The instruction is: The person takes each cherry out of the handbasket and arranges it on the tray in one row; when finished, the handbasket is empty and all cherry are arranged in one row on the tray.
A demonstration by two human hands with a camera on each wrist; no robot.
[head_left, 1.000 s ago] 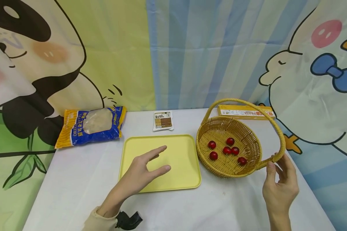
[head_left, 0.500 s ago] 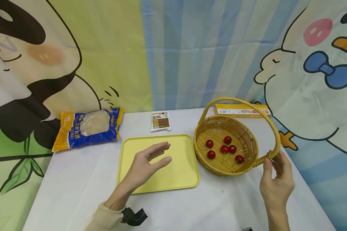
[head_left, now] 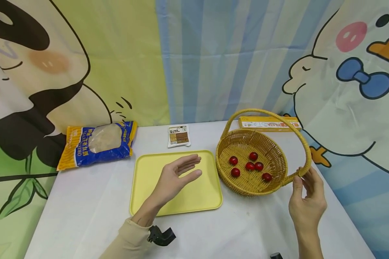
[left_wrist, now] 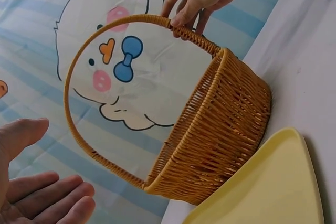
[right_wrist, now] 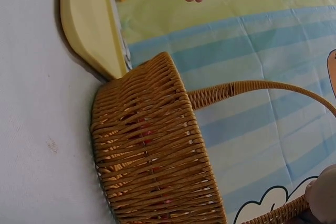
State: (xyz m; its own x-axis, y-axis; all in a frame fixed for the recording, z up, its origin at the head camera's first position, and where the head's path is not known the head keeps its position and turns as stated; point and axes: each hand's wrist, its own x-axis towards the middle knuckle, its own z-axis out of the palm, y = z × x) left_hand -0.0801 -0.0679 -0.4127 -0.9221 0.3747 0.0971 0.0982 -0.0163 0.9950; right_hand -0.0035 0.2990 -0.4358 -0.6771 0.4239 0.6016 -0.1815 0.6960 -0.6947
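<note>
A wicker basket (head_left: 226,172) with a tall arched handle stands at the right of the table, several dark red cherries (head_left: 250,166) scattered over its bottom. My right hand (head_left: 308,201) pinches the lower right part of the handle between thumb and fingers, as the left wrist view also shows. Over the yellow tray (head_left: 181,205) hovers my left hand (head_left: 175,178), its fingers extended and thumb apart, with nothing in it. The basket stands at the tray's right edge.
A blue and yellow food bag (head_left: 98,145) lies at the back left. Behind the tray is a small white and brown packet (head_left: 179,136). A long yellow pasta box (head_left: 269,124) lies behind the basket, near the printed curtain (head_left: 207,64).
My left hand has moved right and slightly up over the tray. My right hand keeps its hold on the basket handle. The whole head view has shifted a little.
</note>
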